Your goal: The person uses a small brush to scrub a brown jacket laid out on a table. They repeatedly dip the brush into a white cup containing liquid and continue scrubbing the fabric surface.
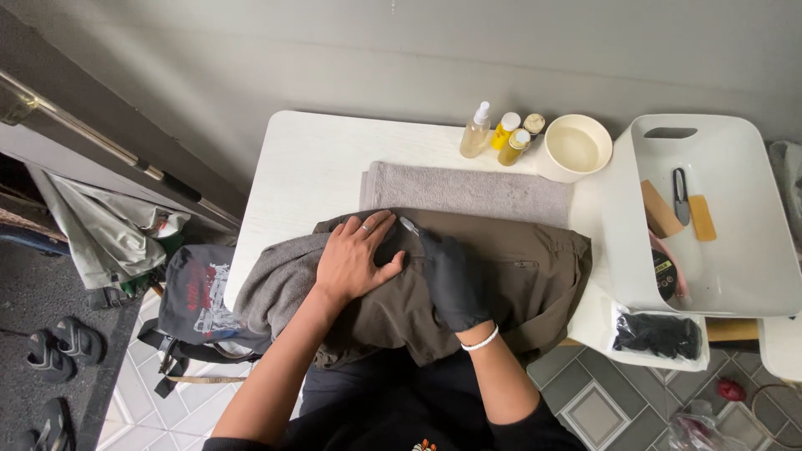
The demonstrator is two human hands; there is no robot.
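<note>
On the white table [292, 167], olive-brown trousers [518, 267] lie rumpled over a grey towel [468, 190].

At the far edge of your tabletop [292, 167] you have a clear spray bottle [475, 132] with a white nozzle, and just beside it two yellow bottles [510, 139] with white caps and a small round jar [534, 124] with a pale lid. In the white bin [718, 276] to your right, a round black tin [663, 276] with a yellow label leans against the near wall. Just below that bin, a clear plastic bag [658, 336] of black material lies at the tabletop's right edge.
</note>
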